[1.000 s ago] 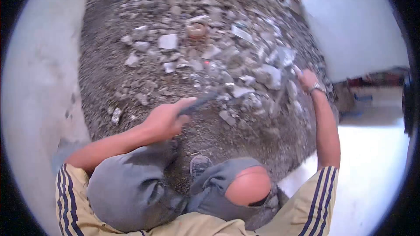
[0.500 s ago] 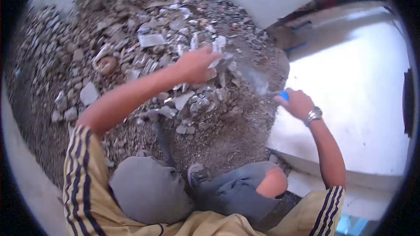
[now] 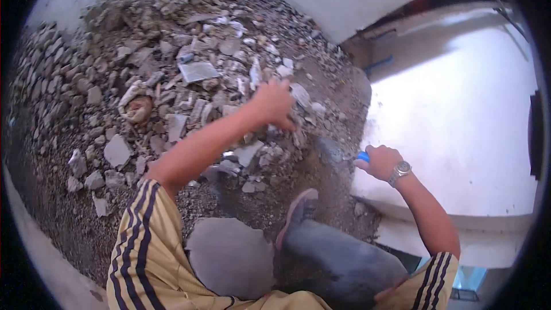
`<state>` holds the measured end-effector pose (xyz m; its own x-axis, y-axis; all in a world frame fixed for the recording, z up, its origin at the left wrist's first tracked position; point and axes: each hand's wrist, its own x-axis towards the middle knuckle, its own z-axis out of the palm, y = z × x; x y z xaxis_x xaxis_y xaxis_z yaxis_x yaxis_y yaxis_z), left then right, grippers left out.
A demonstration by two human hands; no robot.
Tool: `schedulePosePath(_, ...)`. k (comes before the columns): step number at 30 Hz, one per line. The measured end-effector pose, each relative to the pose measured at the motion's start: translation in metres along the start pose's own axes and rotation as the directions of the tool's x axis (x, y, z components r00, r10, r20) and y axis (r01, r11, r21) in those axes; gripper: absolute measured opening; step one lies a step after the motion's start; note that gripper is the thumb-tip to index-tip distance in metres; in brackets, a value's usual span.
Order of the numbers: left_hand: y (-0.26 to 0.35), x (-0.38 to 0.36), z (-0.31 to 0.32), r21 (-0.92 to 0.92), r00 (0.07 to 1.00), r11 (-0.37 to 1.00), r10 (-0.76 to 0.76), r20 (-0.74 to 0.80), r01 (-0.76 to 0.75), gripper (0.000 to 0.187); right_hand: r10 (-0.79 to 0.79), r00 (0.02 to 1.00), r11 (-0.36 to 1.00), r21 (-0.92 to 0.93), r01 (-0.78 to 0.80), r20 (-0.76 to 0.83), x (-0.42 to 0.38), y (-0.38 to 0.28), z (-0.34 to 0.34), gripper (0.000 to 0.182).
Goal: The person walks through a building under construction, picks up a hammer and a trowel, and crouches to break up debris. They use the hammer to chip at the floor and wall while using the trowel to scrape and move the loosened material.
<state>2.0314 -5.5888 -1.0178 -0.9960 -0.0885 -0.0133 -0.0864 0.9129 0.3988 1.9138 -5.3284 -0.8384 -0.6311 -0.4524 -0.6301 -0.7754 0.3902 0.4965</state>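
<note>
Rubble pile (image 3: 172,80) still large; most broken concrete and tile pieces lie unsorted, so the bulk of the work looks undone. Left hand (image 3: 274,103) reaches into the pile, fingers curled over a chunk. Right hand (image 3: 380,162) closed around a blue-handled tool (image 3: 364,157), blade blurred. Dirt floor; bright pale slab (image 3: 459,138) at right.

Left hand (image 3: 274,103) stretched forward, fingers curled down, right hand (image 3: 379,162) fisted, arm bent
</note>
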Motion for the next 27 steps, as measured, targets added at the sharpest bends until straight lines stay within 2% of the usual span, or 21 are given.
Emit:
schedulePosePath(2, 0.008, -0.011, 0.003, 0.03, 0.999, 0.999, -0.014, -0.048, 0.016, 0.063, -0.012, 0.999, 1.0, -0.029, 0.011, -0.043, 0.016, -0.003, -0.002, 0.055)
schedulePosePath(4, -0.004, -0.006, 0.026, -0.063, 0.991, 0.998, 0.006, -0.136, -0.014, 0.058, -0.048, 0.994, 0.997, -0.065, 0.042, -0.1, 0.031, -0.003, -0.005, 0.052)
schedulePosePath(6, -0.002, -0.017, 0.014, -0.066, 0.995, 0.998, -0.02, -0.097, 0.013, 0.057, -0.063, 0.989, 0.993, -0.11, 0.049, -0.132, 0.047, -0.002, -0.016, 0.053)
schedulePosePath(8, 0.0, -0.025, 0.024, -0.031, 0.99, 0.999, -0.042, -0.138, 0.038, 0.057, -0.053, 0.987, 0.991, -0.128, 0.033, -0.153, 0.064, -0.004, -0.031, 0.055)
schedulePosePath(9, 0.004, -0.042, 0.014, -0.089, 0.982, 0.994, -0.081, -0.172, 0.066, 0.059, -0.023, 0.989, 0.991, -0.133, 0.003, -0.146, 0.069, -0.006, -0.041, 0.053)
schedulePosePath(10, -0.002, -0.058, 0.013, -0.147, 0.933, 0.988, -0.094, -0.347, 0.044, 0.055, -0.026, 0.991, 0.991, -0.133, 0.008, -0.131, 0.079, -0.004, -0.047, 0.054)
schedulePosePath(12, -0.016, -0.083, -0.003, -0.336, 0.867, 0.927, -0.3, -0.398, 0.167, 0.053, -0.042, 0.992, 0.992, -0.122, 0.027, -0.119, 0.091, -0.002, -0.059, 0.054)
schedulePosePath(14, -0.032, -0.116, -0.025, -0.459, 0.827, 0.827, -0.484, -0.285, 0.325, 0.054, -0.103, 0.995, 0.984, -0.148, 0.103, 0.004, 0.109, -0.004, -0.069, 0.056)
schedulePosePath(15, -0.04, -0.13, -0.033, -0.509, 0.796, 0.762, -0.564, -0.219, 0.399, 0.055, -0.174, 0.985, 0.976, -0.137, 0.17, -0.016, 0.12, -0.005, -0.07, 0.059)
schedulePosePath(18, -0.064, -0.159, -0.026, -0.544, 0.798, 0.708, -0.592, -0.109, 0.451, 0.058, -0.3, 0.954, 0.908, -0.307, 0.285, 0.001, 0.172, 0.0, -0.063, 0.063)
schedulePosePath(19, -0.074, -0.16, -0.014, -0.601, 0.808, 0.671, -0.585, -0.069, 0.434, 0.06, -0.297, 0.955, 0.906, -0.314, 0.284, 0.01, 0.169, -0.007, -0.077, 0.063)
schedulePosePath(22, -0.07, -0.168, -0.011, -0.598, 0.779, 0.594, -0.621, 0.084, 0.538, 0.062, -0.314, 0.949, 0.888, -0.354, 0.294, 0.001, 0.178, -0.016, -0.102, 0.061)
schedulePosePath(23, -0.063, -0.171, -0.023, -0.539, 0.766, 0.6, -0.628, 0.139, 0.591, 0.064, -0.321, 0.947, 0.885, -0.361, 0.294, -0.015, 0.184, -0.018, -0.105, 0.061)
schedulePosePath(26, -0.057, -0.155, -0.031, -0.433, 0.727, 0.616, -0.67, 0.151, 0.658, 0.062, -0.349, 0.934, 0.874, -0.387, 0.293, -0.08, 0.202, -0.025, -0.11, 0.058)
schedulePosePath(27, -0.059, -0.149, -0.03, -0.486, 0.771, 0.653, -0.633, 0.07, 0.581, 0.061, -0.344, 0.933, 0.878, -0.387, 0.282, -0.102, 0.206, -0.023, -0.111, 0.058)
